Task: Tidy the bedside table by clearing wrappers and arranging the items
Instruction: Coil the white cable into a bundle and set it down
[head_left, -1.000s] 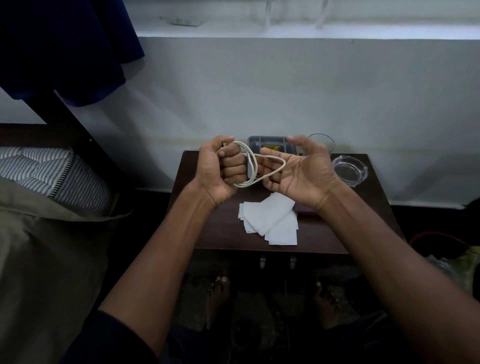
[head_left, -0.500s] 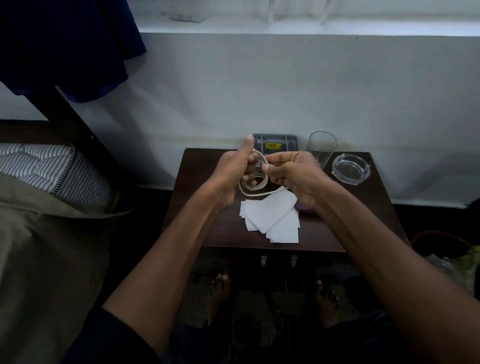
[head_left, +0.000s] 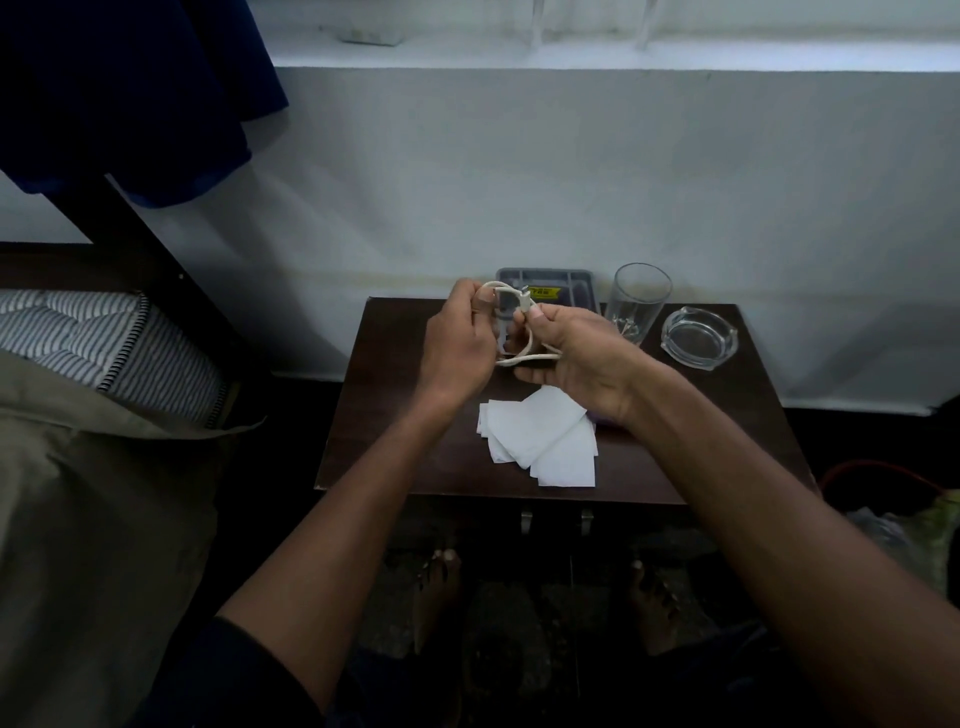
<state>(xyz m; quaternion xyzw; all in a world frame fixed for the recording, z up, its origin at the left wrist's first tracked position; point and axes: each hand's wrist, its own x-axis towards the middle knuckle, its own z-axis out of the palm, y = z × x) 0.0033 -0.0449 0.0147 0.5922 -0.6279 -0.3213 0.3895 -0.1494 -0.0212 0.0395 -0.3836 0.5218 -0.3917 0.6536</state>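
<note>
1. Paper sheets lie fanned near the table's front edge.
2. Above mid-table, the left hand and right hand pinch a looped white cable, its plug end pointing up.
3. A tray, glass and ashtray line the back edge.

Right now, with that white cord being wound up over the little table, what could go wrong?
Two things, I think. Both hands, left hand and right hand, work the white cable close to the empty drinking glass; a swinging loop or elbow might tip it. The loose paper sheets lie right under the wrists and near the table's front edge, so a dropped coil or brushing forearm could sweep them off.
</note>
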